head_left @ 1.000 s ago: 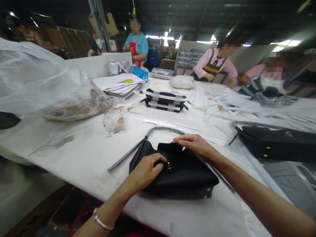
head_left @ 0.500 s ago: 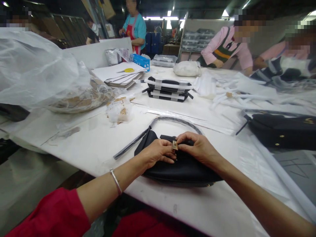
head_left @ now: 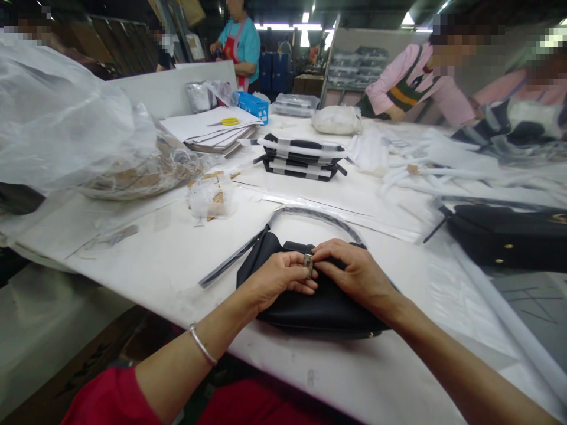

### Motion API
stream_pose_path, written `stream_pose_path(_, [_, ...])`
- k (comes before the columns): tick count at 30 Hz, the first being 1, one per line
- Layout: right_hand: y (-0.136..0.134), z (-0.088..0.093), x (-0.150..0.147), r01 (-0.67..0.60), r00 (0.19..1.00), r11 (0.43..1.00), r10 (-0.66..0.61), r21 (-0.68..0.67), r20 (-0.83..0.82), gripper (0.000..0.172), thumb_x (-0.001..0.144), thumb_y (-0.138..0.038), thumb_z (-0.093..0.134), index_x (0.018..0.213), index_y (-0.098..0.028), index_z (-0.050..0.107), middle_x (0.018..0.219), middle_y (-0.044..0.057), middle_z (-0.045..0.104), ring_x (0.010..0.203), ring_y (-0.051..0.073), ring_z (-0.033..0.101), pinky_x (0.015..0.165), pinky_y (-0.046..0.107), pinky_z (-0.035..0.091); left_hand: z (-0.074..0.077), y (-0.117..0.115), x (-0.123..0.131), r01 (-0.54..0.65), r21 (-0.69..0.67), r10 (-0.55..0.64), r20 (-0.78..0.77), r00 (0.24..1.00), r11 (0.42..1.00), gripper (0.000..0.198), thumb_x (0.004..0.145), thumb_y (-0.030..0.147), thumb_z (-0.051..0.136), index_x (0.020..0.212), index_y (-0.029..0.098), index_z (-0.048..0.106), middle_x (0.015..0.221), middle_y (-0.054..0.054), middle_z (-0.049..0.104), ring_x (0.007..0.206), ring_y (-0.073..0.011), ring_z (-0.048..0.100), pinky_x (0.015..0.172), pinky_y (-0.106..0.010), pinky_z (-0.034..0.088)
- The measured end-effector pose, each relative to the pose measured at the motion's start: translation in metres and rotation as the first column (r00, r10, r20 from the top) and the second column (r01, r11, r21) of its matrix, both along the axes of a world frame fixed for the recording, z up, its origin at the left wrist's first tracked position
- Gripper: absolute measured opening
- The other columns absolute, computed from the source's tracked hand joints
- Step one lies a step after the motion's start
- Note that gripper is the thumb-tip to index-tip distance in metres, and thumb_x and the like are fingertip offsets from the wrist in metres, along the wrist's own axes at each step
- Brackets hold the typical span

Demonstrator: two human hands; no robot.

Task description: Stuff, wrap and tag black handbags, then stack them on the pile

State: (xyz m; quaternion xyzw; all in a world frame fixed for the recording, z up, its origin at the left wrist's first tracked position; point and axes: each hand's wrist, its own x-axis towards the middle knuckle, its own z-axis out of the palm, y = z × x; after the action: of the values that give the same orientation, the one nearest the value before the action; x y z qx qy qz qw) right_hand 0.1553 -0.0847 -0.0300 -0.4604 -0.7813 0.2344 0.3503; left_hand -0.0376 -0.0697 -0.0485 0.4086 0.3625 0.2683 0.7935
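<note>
A black handbag point(head_left: 328, 307) lies on the white table in front of me, its wrapped handle point(head_left: 314, 212) arching away behind it. Over the bag's top, my left hand point(head_left: 287, 274) pinches a small gold-coloured metal clasp point(head_left: 308, 265) between thumb and fingers. My right hand point(head_left: 349, 265) meets it from the other side, with thumb and forefinger closed at the clasp's upper edge. A black strap tab point(head_left: 297, 246) shows just behind the fingers. How the clasp joins the bag is hidden by my hands.
Wrapped black bags point(head_left: 301, 156) are stacked farther back. Yellow scissors point(head_left: 229, 121) rest on paper sheets, near a blue box point(head_left: 253, 107). Plastic wrapping point(head_left: 66, 118) bulges at the left. Another black bag point(head_left: 509, 236) lies right. A co-worker in pink point(head_left: 398, 88) leans over the far side.
The clasp has turned in my fingers, so its face shows differently. Both hands stay on it, and the view has shifted slightly.
</note>
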Motion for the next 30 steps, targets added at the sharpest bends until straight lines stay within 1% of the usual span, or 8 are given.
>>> stream_pose_path(6, [-0.001, 0.001, 0.000, 0.133, 0.991, 0.990, -0.133, -0.048, 0.006, 0.014, 0.086, -0.020, 0.058, 0.092, -0.025, 0.070, 0.092, 0.002, 0.073, 0.088, 0.019, 0.067, 0.083, 0.034, 0.053, -0.003, 0.001, 0.000, 0.001, 0.008, -0.002, 0.020, 1.000, 1.000, 0.031, 0.070, 0.025, 0.078, 0.094, 0.011, 0.065, 0.092, -0.007, 0.068, 0.073, -0.0128, 0.067, 0.072, -0.026, 0.055])
stream_pose_path(11, [0.000, -0.004, 0.002, 0.144, 0.989, 0.989, -0.145, 0.033, 0.036, 0.015, 0.087, -0.018, 0.059, 0.094, -0.025, 0.070, 0.094, 0.002, 0.073, 0.089, 0.018, 0.067, 0.084, 0.033, 0.054, -0.001, 0.001, -0.001, 0.011, 0.003, -0.011, 0.024, 1.000, 1.000, 0.033, 0.072, 0.028, 0.077, 0.097, 0.009, 0.065, 0.089, -0.008, 0.068, 0.070, -0.0119, 0.066, 0.069, -0.025, 0.055])
stream_pose_path(15, [-0.002, -0.007, 0.002, 0.049, 0.985, 0.979, -0.081, 0.198, 0.153, 0.020, 0.092, -0.019, 0.055, 0.105, -0.024, 0.070, 0.099, 0.006, 0.073, 0.093, 0.020, 0.067, 0.085, 0.035, 0.055, 0.001, 0.002, -0.002, 0.003, -0.019, -0.002, 0.042, 0.999, 1.000, 0.027, 0.078, 0.030, 0.071, 0.097, 0.010, 0.065, 0.082, -0.007, 0.069, 0.064, -0.0109, 0.066, 0.063, -0.022, 0.055])
stream_pose_path(19, [-0.002, -0.003, 0.002, -0.085, 0.931, 0.948, -0.035, 0.308, 0.363, 0.026, 0.097, -0.019, 0.048, 0.114, -0.022, 0.067, 0.105, 0.009, 0.073, 0.094, 0.020, 0.068, 0.083, 0.033, 0.055, 0.000, 0.005, -0.003, 0.011, -0.049, -0.008, 0.063, 0.998, 0.999, 0.024, 0.078, 0.029, 0.068, 0.093, 0.011, 0.064, 0.073, -0.005, 0.068, 0.056, -0.0105, 0.064, 0.054, -0.020, 0.054])
stream_pose_path(22, [0.001, 0.005, 0.000, -0.232, 0.857, 0.913, 0.029, 0.335, 0.515, 0.026, 0.098, -0.016, 0.044, 0.110, -0.018, 0.067, 0.098, 0.010, 0.073, 0.088, 0.020, 0.068, 0.078, 0.031, 0.054, -0.002, 0.007, -0.005, 0.023, -0.044, -0.020, 0.071, 0.997, 0.999, 0.022, 0.075, 0.029, 0.068, 0.088, 0.011, 0.064, 0.069, -0.004, 0.067, 0.052, -0.0101, 0.062, 0.050, -0.019, 0.053])
stream_pose_path(25, [0.007, 0.010, -0.003, -0.348, 0.755, 0.875, 0.048, 0.337, 0.654, 0.021, 0.096, -0.012, 0.045, 0.101, -0.016, 0.066, 0.087, 0.009, 0.071, 0.078, 0.019, 0.066, 0.069, 0.029, 0.051, -0.007, 0.008, -0.007, 0.023, -0.043, -0.019, 0.070, 0.997, 0.999, 0.019, 0.074, 0.027, 0.068, 0.083, 0.011, 0.064, 0.066, -0.003, 0.066, 0.051, -0.0096, 0.061, 0.049, -0.018, 0.052])
stream_pose_path(28, [0.012, 0.012, -0.005, -0.426, 0.634, 0.854, 0.046, 0.299, 0.772, 0.018, 0.094, -0.009, 0.047, 0.093, -0.016, 0.063, 0.081, 0.006, 0.068, 0.069, 0.017, 0.062, 0.061, 0.027, 0.044, -0.011, 0.009, -0.009, 0.019, -0.053, -0.016, 0.070, 0.997, 0.998, 0.016, 0.073, 0.025, 0.067, 0.079, 0.011, 0.064, 0.064, -0.003, 0.066, 0.050, -0.0090, 0.060, 0.047, -0.018, 0.051])
stream_pose_path(30, [0.014, 0.013, -0.005, -0.455, 0.589, 0.846, 0.053, 0.277, 0.806, 0.017, 0.093, -0.008, 0.047, 0.091, -0.016, 0.062, 0.079, 0.005, 0.066, 0.066, 0.016, 0.060, 0.058, 0.027, 0.041, -0.012, 0.010, -0.010, 0.018, -0.067, -0.013, 0.075, 0.997, 0.998, 0.015, 0.072, 0.025, 0.067, 0.077, 0.011, 0.064, 0.064, -0.003, 0.066, 0.049, -0.0088, 0.060, 0.046, -0.017, 0.051])
